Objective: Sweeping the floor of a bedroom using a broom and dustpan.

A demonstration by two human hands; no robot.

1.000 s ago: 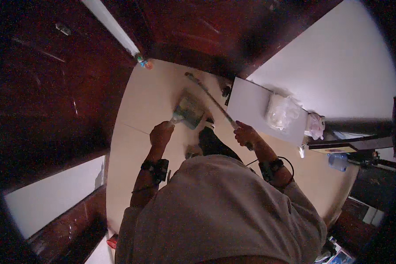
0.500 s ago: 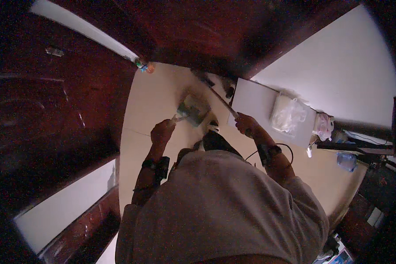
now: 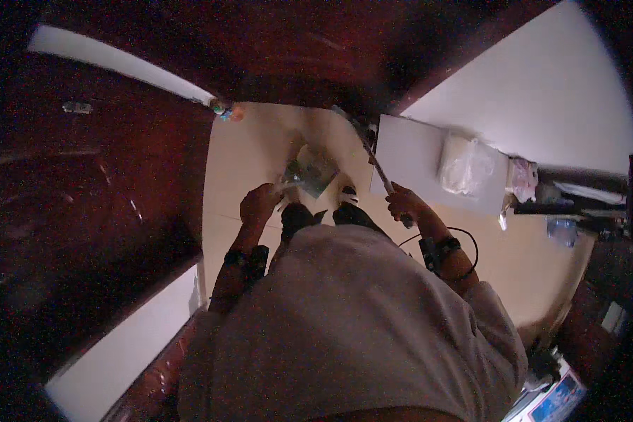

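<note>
Dark red-brown wooden panelling point(image 3: 98, 183) fills the whole left and top of the frame, and a pale cream tiled floor point(image 3: 253, 158) runs through the middle. In the lower centre the person's beige-shirted torso point(image 3: 352, 323) takes up most of the view.

At upper right sits a flat white rectangular board point(image 3: 418, 158), and on it a crumpled clear plastic bag point(image 3: 466, 167); what is inside it is too blurred to tell.

Now the arms. The left forearm rises from the lower centre-left, a dark band at the wrist, and the left hand point(image 3: 260, 204) is curled closed around the handle of a pale green plastic dustpan point(image 3: 311, 171), which lies low on the floor just above centre. The pan's inside is too murky to make out any contents.

The right forearm angles up at centre right, a dark band and a thin black cable at its wrist. The right hand point(image 3: 406, 204) is clenched around a long thin light-coloured broom stick point(image 3: 373, 160), which slants up and left to the top centre, passing the board's left edge. The stick's far end lies near the dark wall, just right of the dustpan.

Between the hands, two dark shoes point(image 3: 320, 214) stand on the tile just below the dustpan.

Small colourful objects point(image 3: 225, 111) lie at the floor's upper left corner.
</note>
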